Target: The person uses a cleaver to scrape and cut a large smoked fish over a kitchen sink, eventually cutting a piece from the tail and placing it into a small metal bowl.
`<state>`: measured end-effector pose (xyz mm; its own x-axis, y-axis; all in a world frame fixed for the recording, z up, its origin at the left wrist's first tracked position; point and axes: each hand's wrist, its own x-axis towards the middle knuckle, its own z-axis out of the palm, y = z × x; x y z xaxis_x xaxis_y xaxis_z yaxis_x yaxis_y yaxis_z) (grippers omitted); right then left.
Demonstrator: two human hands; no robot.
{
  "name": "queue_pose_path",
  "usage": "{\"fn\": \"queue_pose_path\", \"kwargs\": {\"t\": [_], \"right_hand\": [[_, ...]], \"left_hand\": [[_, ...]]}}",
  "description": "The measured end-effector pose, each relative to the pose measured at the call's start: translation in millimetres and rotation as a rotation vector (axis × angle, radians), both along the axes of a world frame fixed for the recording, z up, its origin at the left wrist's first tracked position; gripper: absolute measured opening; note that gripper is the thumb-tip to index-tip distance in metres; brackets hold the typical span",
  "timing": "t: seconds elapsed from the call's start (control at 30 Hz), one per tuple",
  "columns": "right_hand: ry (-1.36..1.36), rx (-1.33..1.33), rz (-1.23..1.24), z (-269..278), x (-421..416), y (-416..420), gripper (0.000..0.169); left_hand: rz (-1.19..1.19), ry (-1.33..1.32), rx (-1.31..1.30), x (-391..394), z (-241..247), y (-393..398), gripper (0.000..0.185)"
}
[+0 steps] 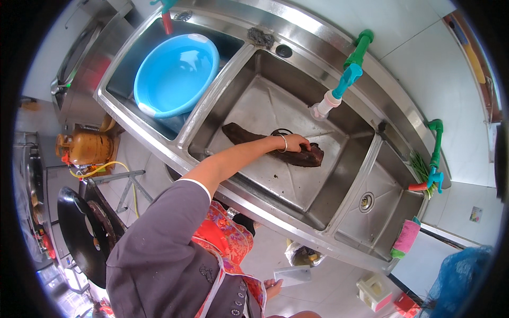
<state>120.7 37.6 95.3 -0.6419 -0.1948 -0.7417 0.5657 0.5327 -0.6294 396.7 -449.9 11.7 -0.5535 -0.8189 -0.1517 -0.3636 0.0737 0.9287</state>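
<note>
My left hand (296, 143), with a bracelet at its wrist, reaches into the middle sink basin (274, 99). Its fingers grip the right part of a long, dark slab of what looks like smoked meat (246, 134). The slab lies across the basin floor, and my forearm hides part of it. A dark loop (283, 131) shows beside it. Lower down, outside the sink, my right hand (273, 288) holds a cleaver (293, 275) by the handle. Its broad blade is turned to the right, over the floor.
A blue plastic tub (175, 79) sits in the left basin. Above the middle basin hangs a tap with a white nozzle (327, 104). The right basin (370, 198) has a drain; a pink cloth (407, 236) hangs over its rim. A gas cylinder (89, 147) and wok (73, 230) stand left.
</note>
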Motion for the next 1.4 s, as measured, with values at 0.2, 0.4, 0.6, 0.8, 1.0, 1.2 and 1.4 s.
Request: {"fn": "queue_pose_path", "kwargs": {"t": [0.2, 0.4, 0.6, 0.8, 1.0, 1.2, 1.4], "right_hand": [[-0.003, 0.038, -0.002, 2.3, 2.3, -4.0, 0.032], [0.021, 0.032, -0.011, -0.1, 4.3, -2.5, 0.031], [-0.044, -0.011, 0.032, -10.7, -1.9, 3.8, 0.028], [-0.02, 0.018, 0.011, -1.2, 7.5, -5.5, 0.03], [-0.005, 0.013, 0.017, -1.7, 6.4, -5.5, 0.031], [-0.019, 0.022, 0.03, 2.8, 9.9, -5.7, 0.032], [0.002, 0.015, -0.015, -8.1, 5.0, 6.6, 0.032]], "left_hand": [[0.282, -0.231, -0.058, -29.1, 23.0, 16.0, 0.025], [0.217, -0.034, 0.114, -14.1, -1.8, 2.7, 0.026], [0.221, 0.104, 0.206, -15.1, -10.0, 8.1, 0.022], [0.208, -0.055, -0.037, -24.4, -10.8, 15.9, 0.025], [0.142, 0.151, 0.018, -10.7, -25.2, 18.8, 0.03], [0.104, -0.043, -0.077, -13.5, -2.2, 24.8, 0.033], [0.061, 0.011, 0.059, 9.0, -6.4, 9.5, 0.036]]}}
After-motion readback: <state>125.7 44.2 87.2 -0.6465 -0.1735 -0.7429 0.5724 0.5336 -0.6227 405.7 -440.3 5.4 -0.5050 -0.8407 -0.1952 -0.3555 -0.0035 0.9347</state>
